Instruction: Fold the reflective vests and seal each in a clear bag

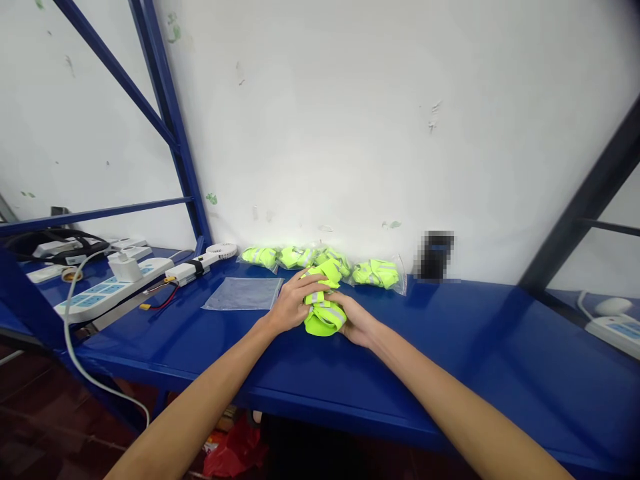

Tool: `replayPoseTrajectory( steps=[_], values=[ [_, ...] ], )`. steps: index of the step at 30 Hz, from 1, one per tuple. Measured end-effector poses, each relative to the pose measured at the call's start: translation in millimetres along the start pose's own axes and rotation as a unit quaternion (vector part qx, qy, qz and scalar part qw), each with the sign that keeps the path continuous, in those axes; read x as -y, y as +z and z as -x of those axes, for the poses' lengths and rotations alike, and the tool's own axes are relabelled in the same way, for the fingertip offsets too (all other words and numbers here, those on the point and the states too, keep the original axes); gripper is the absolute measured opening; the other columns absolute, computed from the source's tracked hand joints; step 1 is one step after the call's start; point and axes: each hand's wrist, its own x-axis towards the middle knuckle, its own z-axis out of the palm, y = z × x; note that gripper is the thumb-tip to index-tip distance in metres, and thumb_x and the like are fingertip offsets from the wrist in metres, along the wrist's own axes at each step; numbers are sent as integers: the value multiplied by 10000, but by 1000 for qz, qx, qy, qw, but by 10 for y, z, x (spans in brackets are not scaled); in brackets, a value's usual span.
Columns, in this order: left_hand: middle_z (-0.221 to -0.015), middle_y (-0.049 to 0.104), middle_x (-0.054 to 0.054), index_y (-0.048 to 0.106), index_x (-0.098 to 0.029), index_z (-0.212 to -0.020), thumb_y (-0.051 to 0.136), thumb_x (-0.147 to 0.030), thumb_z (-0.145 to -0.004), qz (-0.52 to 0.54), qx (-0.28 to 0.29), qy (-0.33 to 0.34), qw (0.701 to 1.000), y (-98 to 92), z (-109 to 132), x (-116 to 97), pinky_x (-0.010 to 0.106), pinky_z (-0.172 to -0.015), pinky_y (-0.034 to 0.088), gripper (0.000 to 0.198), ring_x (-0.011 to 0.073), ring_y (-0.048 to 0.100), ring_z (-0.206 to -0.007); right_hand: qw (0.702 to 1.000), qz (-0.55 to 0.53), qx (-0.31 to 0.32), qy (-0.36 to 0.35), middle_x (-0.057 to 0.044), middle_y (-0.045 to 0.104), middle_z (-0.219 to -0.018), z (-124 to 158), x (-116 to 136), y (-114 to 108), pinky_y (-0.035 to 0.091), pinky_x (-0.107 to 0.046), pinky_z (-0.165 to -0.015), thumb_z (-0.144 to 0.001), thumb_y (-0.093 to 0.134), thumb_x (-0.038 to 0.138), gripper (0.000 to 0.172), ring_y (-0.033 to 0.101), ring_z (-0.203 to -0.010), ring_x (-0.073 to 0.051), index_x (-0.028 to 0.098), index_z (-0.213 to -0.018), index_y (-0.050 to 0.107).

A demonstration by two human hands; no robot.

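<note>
A bundled neon-yellow vest (324, 321) with grey reflective strips is held between my two hands above the blue table (410, 373). My left hand (293, 303) wraps the bundle's left side, its fingers lying across the top. From the right, my right hand (353, 320) grips the bundle, its fingers partly hidden behind the fabric. A flat clear plastic bag (243, 294) lies on the table just left of my left hand. Behind the hands, along the wall, sit several similar yellow bundles in clear bags, one of them (376, 273) at the right end of the row.
At the left are a white power strip (107, 293) with a plugged-in charger (125, 268), a small white fan (220, 252) and cables. A blurred dark object (435, 257) stands against the wall. Blue frame posts flank the table; another power strip (617, 333) is far right.
</note>
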Motion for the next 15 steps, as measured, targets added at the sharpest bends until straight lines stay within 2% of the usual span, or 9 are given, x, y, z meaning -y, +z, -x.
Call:
replayPoseTrajectory(
  steps=[2,5,7,9,11,12,15],
  values=[
    [-1233,624,55,654,-240,-1119,528,-34,-760,-14,-19,-28,999,20,1,23,415,-1096,349,433,204,552,-1173,998,-13,11,-54,2,684,-906,53,-8,25,535,-284,-677,-745,700,224,491,671,-782,-166,260,-1200,518],
    [-1217,617,64,658,-229,-1102,496,-2,-721,8,-58,-82,995,40,-14,28,373,-1030,422,473,207,553,-1165,994,-5,43,-104,-12,656,-1106,150,-23,47,538,-337,-775,-715,753,274,823,657,-961,-200,362,-1400,306],
    [-1197,622,63,660,-226,-1098,485,-1,-717,34,-81,-105,991,40,-24,27,361,-1019,427,475,207,559,-1156,984,48,79,-150,-23,592,-1260,200,-37,42,515,-383,-872,-666,793,264,1014,607,-1094,-219,401,-1458,176],
    [-1180,630,67,660,-212,-1091,505,-34,-737,69,-110,-135,982,31,-24,36,356,-1016,424,426,213,565,-1146,955,148,127,-221,-38,474,-1409,223,-59,25,451,-411,-985,-618,823,242,1097,513,-1231,-238,383,-1481,160],
    [-1165,642,79,658,-188,-1090,543,-97,-762,114,-144,-181,966,20,-14,58,357,-992,438,360,226,582,-1121,900,285,149,-294,-48,390,-1479,211,-84,0,372,-419,-1064,-621,821,245,1032,425,-1313,-256,334,-1477,251],
    [-1159,649,86,655,-176,-1098,560,-130,-769,140,-157,-208,955,17,-7,71,356,-972,450,345,234,591,-1109,865,354,138,-327,-50,406,-1469,194,-95,-16,352,-423,-1077,-645,808,258,951,417,-1316,-262,317,-1458,318],
    [-1129,674,95,648,-150,-1123,594,-194,-762,212,-160,-269,926,23,3,103,341,-898,487,367,248,620,-1057,755,507,71,-411,-64,584,-1290,114,-97,-88,411,-400,-1002,-757,730,315,623,543,-1167,-253,293,-1341,514]
  ],
)
